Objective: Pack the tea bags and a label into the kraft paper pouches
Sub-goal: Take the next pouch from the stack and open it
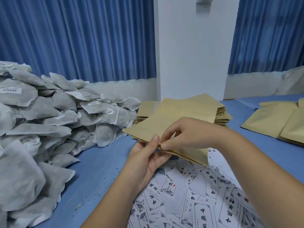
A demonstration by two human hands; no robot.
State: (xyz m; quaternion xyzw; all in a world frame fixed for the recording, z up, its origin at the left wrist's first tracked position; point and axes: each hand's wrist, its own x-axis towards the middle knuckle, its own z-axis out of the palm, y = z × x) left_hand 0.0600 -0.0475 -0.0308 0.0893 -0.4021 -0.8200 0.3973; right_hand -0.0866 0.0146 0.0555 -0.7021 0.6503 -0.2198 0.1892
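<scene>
I hold one flat kraft paper pouch (166, 122) above the table, in front of a stack of more pouches (220, 112). My left hand (144, 157) grips its near edge from below, thumb on top. My right hand (185, 134) pinches the same edge from above, right beside the left thumb. A big heap of grey-white tea bags (49, 122) fills the left side. Printed white labels (197, 198) lie scattered under my forearms at the front.
The table has a blue cover (98, 170) with small crumbs on it. More kraft pouches (278, 122) lie flat at the right edge. Blue curtains (82, 38) and a white pillar (194, 46) stand behind the table.
</scene>
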